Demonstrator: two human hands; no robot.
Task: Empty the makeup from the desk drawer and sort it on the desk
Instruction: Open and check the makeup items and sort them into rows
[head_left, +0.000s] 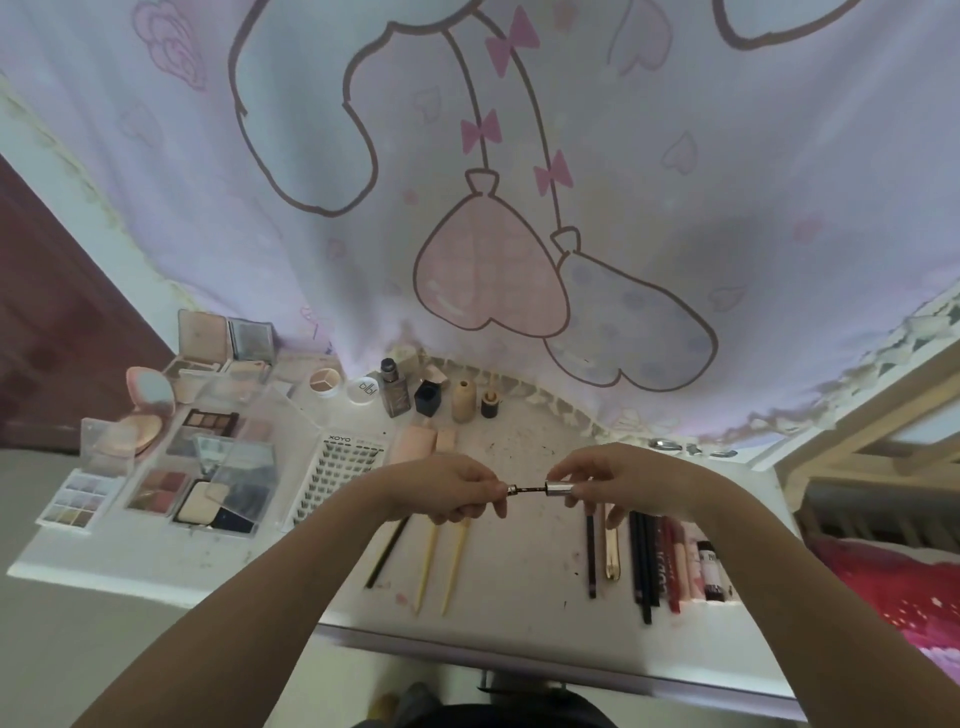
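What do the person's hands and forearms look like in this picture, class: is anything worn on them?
Both forearms are bare, with no sleeves in view. The left hand and right hand show no gloves, rings, bracelets or watch.

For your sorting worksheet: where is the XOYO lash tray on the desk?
In the head view, the XOYO lash tray lies left of centre, between the open palettes and the left hand.

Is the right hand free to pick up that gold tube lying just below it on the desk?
Probably not yet. The right hand pinches the silver cap of a thin wand that the left hand also grips. The gold tube lies uncovered close below.
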